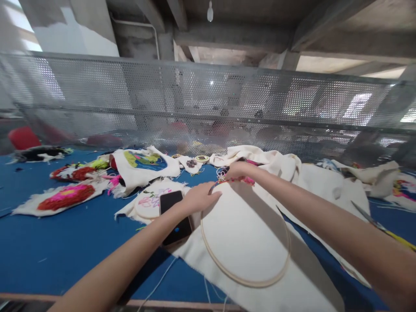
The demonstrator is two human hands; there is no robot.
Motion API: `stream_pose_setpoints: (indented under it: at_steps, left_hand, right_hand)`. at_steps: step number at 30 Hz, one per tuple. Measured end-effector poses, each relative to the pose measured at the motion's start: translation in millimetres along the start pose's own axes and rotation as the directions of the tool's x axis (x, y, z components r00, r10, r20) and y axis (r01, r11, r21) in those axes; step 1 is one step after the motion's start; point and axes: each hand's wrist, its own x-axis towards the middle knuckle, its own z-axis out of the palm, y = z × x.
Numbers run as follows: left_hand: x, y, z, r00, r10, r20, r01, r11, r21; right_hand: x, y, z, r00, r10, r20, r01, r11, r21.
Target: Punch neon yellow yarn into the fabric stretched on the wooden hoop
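A round wooden embroidery hoop (247, 282) holds plain white cloth (240, 229) stretched tight, on the table right in front of me. My left hand (202, 197) is closed on the hoop's upper left rim, its thumb lying over the cloth. Past the hoop's far edge, my right hand (238, 170) has its fingers curled down at a small heap of coloured thread (222, 174). What those fingers hold, if anything, is hidden. Beside my left forearm lies a dark phone (175, 221), partly over a hooped cloth with pink stitching (149, 201).
Embroidered pieces with a red and pink patch (66, 197) and a green and blue picture (144, 159) lie left on the blue table (81, 247). White fabric (321, 182) is heaped right, near yellow-handled scissors (373, 221). A perforated metal screen (201, 95) stands behind.
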Motion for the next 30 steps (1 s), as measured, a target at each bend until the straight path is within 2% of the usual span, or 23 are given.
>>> stream_pose_setpoints:
  at_steps: [3, 6, 9, 11, 15, 21, 26, 30]
  left_hand:
    - [1, 3, -11.6, 0.994, 0.056, -0.094, -0.072, 0.984, -0.166]
    - [-1, 10, -23.8, 0.938, 0.15, -0.313, -0.226, 0.948, -0.223]
    - [-3, 20, -33.5, 0.863, 0.222, -0.453, -0.367, 0.892, -0.263]
    - [-4, 28, -38.5, 0.846, 0.225, -0.484, -0.397, 0.871, -0.289]
    - [-6, 44, -48.4, 0.879, 0.235, -0.415, -0.385, 0.863, -0.327]
    - [10, 75, -71.8, 0.904, 0.272, -0.33, -0.373, 0.879, -0.298]
    - [27, 105, -88.3, 0.871, 0.229, -0.436, -0.359, 0.901, -0.245]
    - [36, 115, -91.6, 0.873, 0.184, -0.451, -0.299, 0.934, -0.198]
  right_hand:
    - [-18, 5, -31, 0.989, 0.03, -0.143, -0.036, 0.999, -0.037]
    - [-39, 8, -59, 0.949, 0.049, -0.313, -0.071, 0.996, -0.06]
    - [-67, 11, -74, 0.848, 0.058, -0.527, -0.109, 0.992, -0.065]
    - [-87, 14, -76, 0.786, 0.057, -0.615, -0.11, 0.993, -0.049]
    - [-119, 24, -67, 0.743, 0.041, -0.668, -0.078, 0.997, -0.025]
    - [-134, 33, -61, 0.752, 0.006, -0.659, -0.031, 0.999, -0.026]
    - [-137, 35, -60, 0.741, 0.007, -0.672, 0.031, 0.999, 0.045]
    - [-137, 37, -56, 0.721, 0.034, -0.692, 0.016, 0.998, 0.066]
